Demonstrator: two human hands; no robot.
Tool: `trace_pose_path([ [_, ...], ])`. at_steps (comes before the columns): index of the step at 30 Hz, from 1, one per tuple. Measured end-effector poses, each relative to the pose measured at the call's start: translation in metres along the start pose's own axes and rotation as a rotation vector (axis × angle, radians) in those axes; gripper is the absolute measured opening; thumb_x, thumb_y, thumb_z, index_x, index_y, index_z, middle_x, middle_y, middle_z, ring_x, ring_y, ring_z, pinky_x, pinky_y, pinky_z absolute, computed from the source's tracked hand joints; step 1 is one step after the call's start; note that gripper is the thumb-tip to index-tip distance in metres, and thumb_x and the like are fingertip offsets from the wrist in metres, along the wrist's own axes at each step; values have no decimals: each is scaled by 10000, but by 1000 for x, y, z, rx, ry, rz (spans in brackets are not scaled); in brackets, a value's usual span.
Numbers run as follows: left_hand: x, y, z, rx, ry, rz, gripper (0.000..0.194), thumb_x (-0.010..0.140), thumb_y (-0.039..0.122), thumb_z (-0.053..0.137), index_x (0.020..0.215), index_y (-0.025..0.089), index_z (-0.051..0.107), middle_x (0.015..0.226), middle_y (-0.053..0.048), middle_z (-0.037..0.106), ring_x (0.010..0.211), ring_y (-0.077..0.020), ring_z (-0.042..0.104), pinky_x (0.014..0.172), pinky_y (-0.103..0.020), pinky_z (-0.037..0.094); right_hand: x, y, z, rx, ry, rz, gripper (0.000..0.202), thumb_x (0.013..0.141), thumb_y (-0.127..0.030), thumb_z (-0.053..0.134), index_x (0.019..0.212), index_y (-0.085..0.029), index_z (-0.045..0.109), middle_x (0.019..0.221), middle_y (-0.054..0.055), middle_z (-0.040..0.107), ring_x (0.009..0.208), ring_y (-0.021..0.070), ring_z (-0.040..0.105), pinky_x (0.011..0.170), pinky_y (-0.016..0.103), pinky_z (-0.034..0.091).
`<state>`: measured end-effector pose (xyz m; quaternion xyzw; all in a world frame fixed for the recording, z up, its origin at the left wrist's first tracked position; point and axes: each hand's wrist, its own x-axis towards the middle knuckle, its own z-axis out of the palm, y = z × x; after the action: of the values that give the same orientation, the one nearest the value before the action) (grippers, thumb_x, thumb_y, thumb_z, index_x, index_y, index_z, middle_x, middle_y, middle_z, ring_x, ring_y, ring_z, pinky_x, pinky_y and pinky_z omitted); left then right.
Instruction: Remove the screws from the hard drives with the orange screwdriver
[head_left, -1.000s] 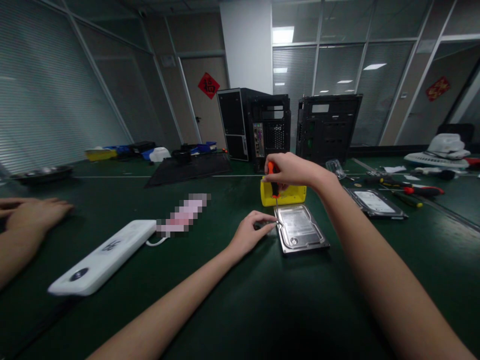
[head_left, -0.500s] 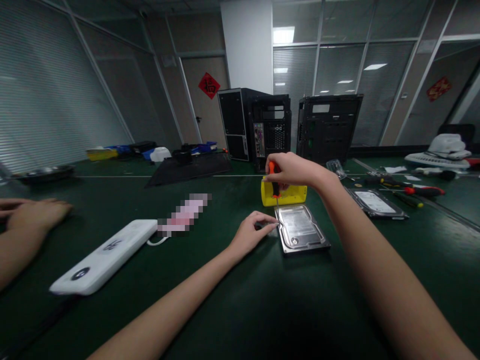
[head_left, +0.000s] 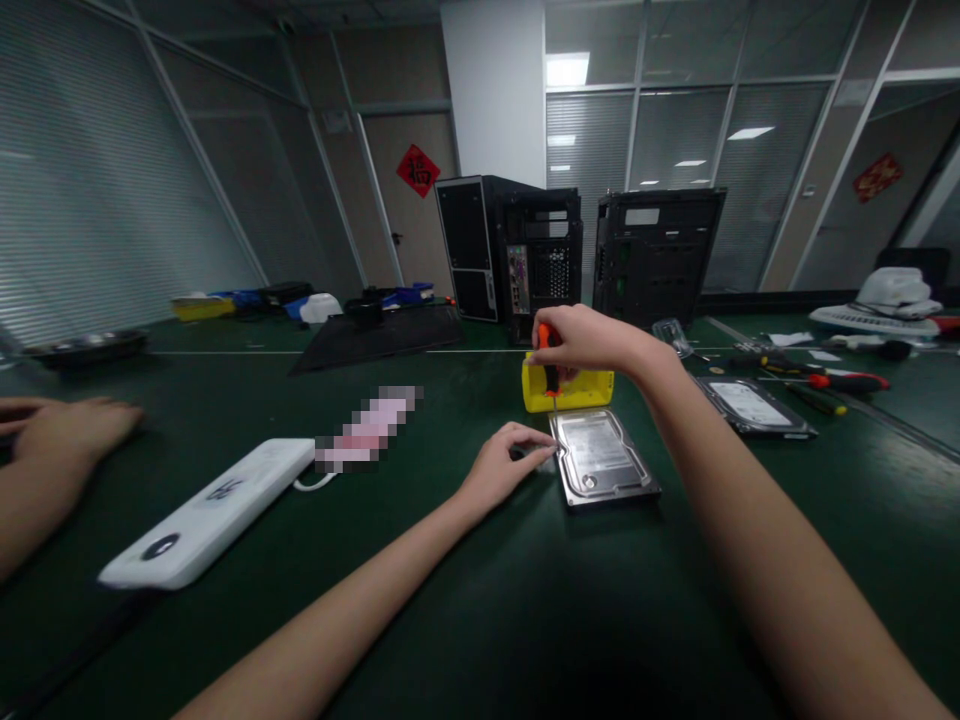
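Observation:
My right hand (head_left: 571, 342) is wrapped round the handle of an orange and black screwdriver (head_left: 554, 378), which stands upright over a silver hard drive (head_left: 600, 455). The screwdriver's tip meets the drive near its upper left edge. From the left, my left hand (head_left: 504, 462) reaches in low over the table, thumb and forefinger pinched together beside the tip and the drive's edge. Whatever lies between those fingertips is too small to make out. Directly behind the drive sits a yellow box (head_left: 592, 392), partly covered by my right hand.
A second hard drive (head_left: 752, 405), pliers (head_left: 817, 400) and a red-black tool (head_left: 851, 382) lie on the right. Left are a white power bank (head_left: 217, 510) with a cable and another person's hand (head_left: 79, 435). Black computer cases (head_left: 660, 255) stand behind, near a dark panel (head_left: 382, 338).
Almost nothing differs. My right hand and the screwdriver have shifted very slightly; my left hand and the hard drive stay in place.

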<state>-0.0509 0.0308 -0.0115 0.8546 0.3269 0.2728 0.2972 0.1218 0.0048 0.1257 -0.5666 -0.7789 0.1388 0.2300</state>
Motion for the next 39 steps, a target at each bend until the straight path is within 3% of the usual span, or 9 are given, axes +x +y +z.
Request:
trace_pose_path([
  [11,0,1,0,8,1,7,249,805,376,554,944,220,689,925,-44,592,895,-196,543,778,-301,423,-2,-1,-5,-59,-30,-6,203,750,-290,603,860,-144,515,775,56,652,589,122,635,465,191,498],
  [18,1,2,0,2,-2,-2,260,813,382,535,942,217,690,931,-50,596,893,-195,550,786,-304,430,-8,1,-11,37,-142,-52,218,760,-186,558,964,-170,484,943,64,613,653,123,639,517,204,529],
  [24,0,0,0,-16,15,-15,305,856,402,457,948,230,690,974,-49,606,954,-207,543,862,-325,411,-13,0,-15,95,-221,-88,267,767,-151,538,1018,-183,452,968,51,592,692,116,618,578,216,541],
  [29,-1,1,0,-38,20,-18,329,875,401,419,954,230,688,989,-50,600,971,-205,540,879,-323,404,-14,2,-19,152,-261,-134,206,763,-115,528,951,-171,466,941,46,588,759,120,623,636,217,539],
  [32,-1,2,-1,-44,13,-36,325,877,399,420,952,230,687,991,-51,595,970,-203,539,875,-322,409,-15,3,-21,169,-265,-128,171,767,-149,547,923,-170,481,909,38,596,743,110,624,641,212,535],
  [37,1,-3,0,-67,-7,-12,348,877,428,415,944,225,690,972,-50,601,964,-200,541,887,-320,400,-13,2,-18,162,-231,-81,249,780,-357,575,912,-157,508,907,58,624,690,117,627,585,217,529],
  [39,2,-5,1,-78,-19,2,365,876,446,409,930,225,694,957,-46,608,956,-200,543,888,-318,398,-10,3,-15,136,-197,-98,213,804,-334,542,914,-152,524,912,67,629,686,125,631,579,222,524],
])
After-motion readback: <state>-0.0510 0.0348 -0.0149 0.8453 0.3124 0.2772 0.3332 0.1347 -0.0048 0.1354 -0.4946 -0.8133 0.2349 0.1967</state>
